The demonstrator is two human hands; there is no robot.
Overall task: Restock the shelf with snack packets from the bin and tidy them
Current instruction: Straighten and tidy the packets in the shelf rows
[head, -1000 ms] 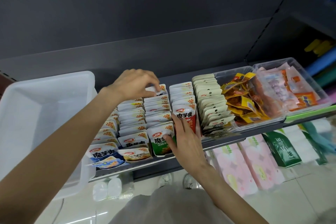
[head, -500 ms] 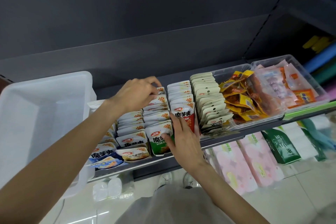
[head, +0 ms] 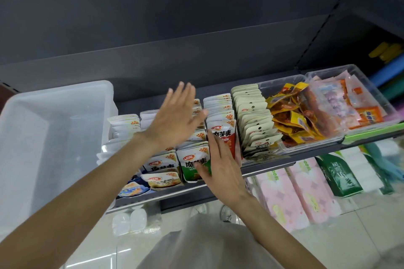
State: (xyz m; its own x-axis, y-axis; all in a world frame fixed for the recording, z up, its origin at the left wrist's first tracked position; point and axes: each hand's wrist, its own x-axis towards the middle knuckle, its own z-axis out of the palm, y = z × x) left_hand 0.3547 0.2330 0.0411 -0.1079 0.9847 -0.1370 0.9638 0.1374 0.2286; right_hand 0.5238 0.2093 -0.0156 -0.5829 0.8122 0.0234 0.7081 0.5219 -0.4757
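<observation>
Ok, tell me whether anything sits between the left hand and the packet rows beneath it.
Nothing visible does: the left hand hovers open just above the packet rows, blurred, holding nothing. The right hand rests at the front packets.

Below the shelving you see pink tissue packs beside a green tissue pack on the pale tiled floor, with yellow items at upper right.

Snack packets stand upright in tight rows on the dark shelf, each white-topped with a red logo; the near ones show green, red and brown fronts (one at the near left lies tipped forward). The translucent white bin sits at the left, touching the rows.
</observation>
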